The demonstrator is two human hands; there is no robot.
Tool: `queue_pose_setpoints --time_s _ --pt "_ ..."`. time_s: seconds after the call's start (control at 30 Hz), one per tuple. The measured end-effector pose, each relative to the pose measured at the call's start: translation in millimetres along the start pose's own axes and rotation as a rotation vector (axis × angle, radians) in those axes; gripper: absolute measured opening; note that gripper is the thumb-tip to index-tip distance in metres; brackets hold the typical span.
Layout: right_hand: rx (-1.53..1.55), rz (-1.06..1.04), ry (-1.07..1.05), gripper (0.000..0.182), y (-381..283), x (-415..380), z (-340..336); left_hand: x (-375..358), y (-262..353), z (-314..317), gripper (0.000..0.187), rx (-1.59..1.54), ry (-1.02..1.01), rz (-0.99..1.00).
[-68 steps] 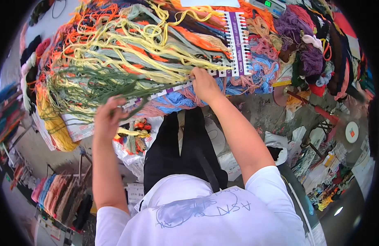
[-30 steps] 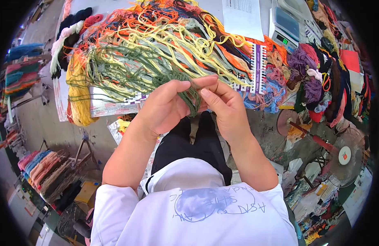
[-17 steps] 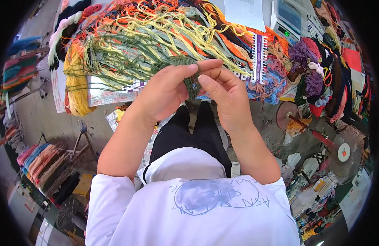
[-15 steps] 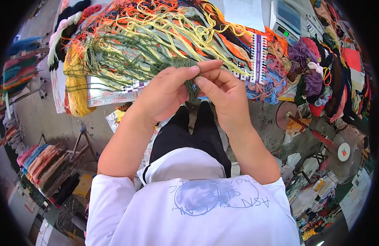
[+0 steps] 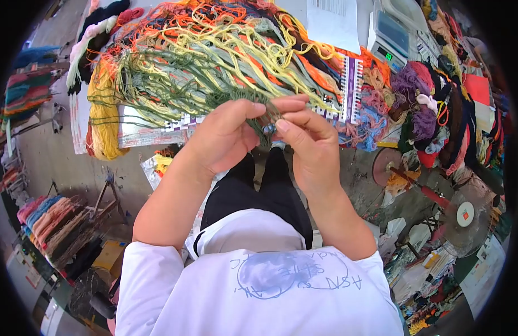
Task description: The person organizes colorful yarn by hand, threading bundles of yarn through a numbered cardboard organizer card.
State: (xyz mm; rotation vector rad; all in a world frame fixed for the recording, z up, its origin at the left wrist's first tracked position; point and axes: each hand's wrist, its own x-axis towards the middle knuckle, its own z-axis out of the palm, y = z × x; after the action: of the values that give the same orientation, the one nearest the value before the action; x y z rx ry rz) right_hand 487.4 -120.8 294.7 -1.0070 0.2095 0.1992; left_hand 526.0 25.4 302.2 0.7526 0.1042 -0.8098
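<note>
Dark green yarn (image 5: 231, 95) runs from the pile on the table into my left hand (image 5: 228, 131), whose thumb and fingers are closed around the bunch. Some green strands hang below the fingers. Close beside it, my right hand (image 5: 309, 131) pinches with thumb and forefinger at the end of the same yarn; the fingertips of both hands nearly meet. Beneath and beyond the hands lies a thick spread of yellow, grey-green and orange yarn (image 5: 236, 47). A mustard yellow skein (image 5: 106, 134) hangs over the table's left edge.
A purple-and-white punched card strip (image 5: 351, 89), a white paper sheet (image 5: 333, 22) and a digital scale (image 5: 389, 47) are at the right of the table. Purple yarn (image 5: 407, 84) lies farther right. A fan (image 5: 465, 215) stands at lower right, and a rack of skeins (image 5: 60, 224) at lower left.
My right hand has shifted slightly down and right, its fingers opening a small gap from the left hand. The left hand keeps its hold on the green yarn.
</note>
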Motion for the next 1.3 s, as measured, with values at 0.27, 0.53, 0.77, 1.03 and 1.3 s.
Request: queue_pose_setpoints --time_s 0.27,0.53,0.77,1.03,1.3 --pt "0.007 0.008 0.045 0.002 -2 -2 1 -1 1 4 0.053 0.043 0.001 0.022" --pt "0.012 0.078 0.033 0.008 -7 -1 3 -3 2 1 0.056 -0.037 0.013 -0.01" --pt "-0.028 0.127 0.017 0.011 -6 1 0 -3 7 2 0.058 -0.033 0.017 -0.023" --pt "-0.013 0.147 0.019 0.012 -2 3 -4 0 -1 -2 0.033 0.265 0.142 0.017" --pt "-0.018 0.107 0.05 0.011 -5 6 -5 4 0 -8 0.029 0.299 0.16 0.071"
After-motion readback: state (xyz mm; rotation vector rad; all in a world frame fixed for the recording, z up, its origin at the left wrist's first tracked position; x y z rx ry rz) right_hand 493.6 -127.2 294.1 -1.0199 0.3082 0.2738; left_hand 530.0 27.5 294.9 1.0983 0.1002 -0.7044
